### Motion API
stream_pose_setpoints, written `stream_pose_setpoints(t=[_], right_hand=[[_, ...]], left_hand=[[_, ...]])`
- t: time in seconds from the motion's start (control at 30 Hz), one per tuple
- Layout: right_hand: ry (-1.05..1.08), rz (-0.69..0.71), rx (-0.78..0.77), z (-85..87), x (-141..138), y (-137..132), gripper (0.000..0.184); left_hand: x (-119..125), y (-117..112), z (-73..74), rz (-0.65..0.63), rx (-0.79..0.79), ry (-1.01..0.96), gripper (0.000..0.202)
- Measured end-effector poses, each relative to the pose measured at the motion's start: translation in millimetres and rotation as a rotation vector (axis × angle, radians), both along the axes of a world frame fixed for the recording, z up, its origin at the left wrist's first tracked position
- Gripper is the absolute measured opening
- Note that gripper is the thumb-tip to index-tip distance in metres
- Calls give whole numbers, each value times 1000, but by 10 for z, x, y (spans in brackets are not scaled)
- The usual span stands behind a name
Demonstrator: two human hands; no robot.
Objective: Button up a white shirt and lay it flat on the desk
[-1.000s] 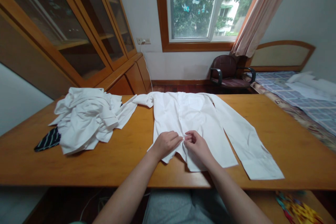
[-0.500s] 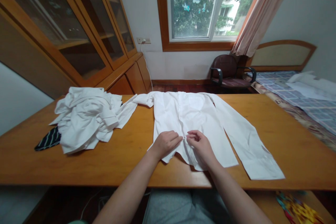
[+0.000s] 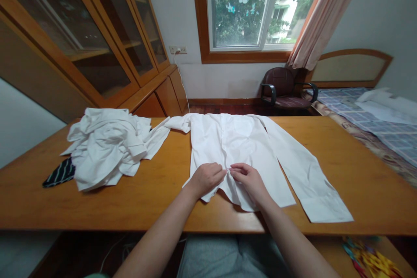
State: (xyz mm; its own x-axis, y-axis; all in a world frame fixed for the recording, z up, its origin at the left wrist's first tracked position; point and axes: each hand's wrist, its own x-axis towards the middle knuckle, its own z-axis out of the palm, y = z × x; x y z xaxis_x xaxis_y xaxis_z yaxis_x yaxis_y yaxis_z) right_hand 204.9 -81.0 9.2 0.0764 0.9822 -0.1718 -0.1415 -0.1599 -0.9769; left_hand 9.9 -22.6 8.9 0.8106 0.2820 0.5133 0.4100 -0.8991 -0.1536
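A white long-sleeved shirt (image 3: 208, 139) lies front side up on the wooden table (image 3: 137, 208), its collar end at the far edge. One sleeve stretches toward the near right, while the other reaches left to a clothes pile. At the lower part of the front placket, my left hand (image 3: 208, 178) is closed with its fingers pinching the fabric. My right hand (image 3: 248, 180) faces it from the right, thumb and fingers closed on the placket edge. Their fingertips almost meet. Any button between them is too small to make out.
Crumpled white clothes (image 3: 110, 147) are heaped on the table's left, with a dark striped cloth (image 3: 61, 173) under them. Beyond the table stand a glass-door cabinet (image 3: 107, 30) and a brown armchair (image 3: 282, 87). A bed (image 3: 374, 117) is at the right.
My right fingers have moved slightly left, closer to my left fingertips, and the gap between them has narrowed. My left hand and the shirt lie almost as before.
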Motion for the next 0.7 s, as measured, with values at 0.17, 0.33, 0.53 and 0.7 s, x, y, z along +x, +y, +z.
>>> stream_pose_setpoints(t=[0.17, 0.33, 0.53, 0.7], right_hand=[[-32, -7, 25, 35, -28, -29, 32], [-41, -13, 49, 14, -41, -38, 30], [-54, 17, 59, -56, -22, -23, 32], [-56, 17, 60, -55, -16, -25, 31]], left_hand=[[12, -3, 5, 23, -52, -2, 22], [25, -4, 13, 26, -184, -41, 16], [19, -4, 11, 11, -268, -59, 10], [4, 5, 6, -15, -261, -10, 15]])
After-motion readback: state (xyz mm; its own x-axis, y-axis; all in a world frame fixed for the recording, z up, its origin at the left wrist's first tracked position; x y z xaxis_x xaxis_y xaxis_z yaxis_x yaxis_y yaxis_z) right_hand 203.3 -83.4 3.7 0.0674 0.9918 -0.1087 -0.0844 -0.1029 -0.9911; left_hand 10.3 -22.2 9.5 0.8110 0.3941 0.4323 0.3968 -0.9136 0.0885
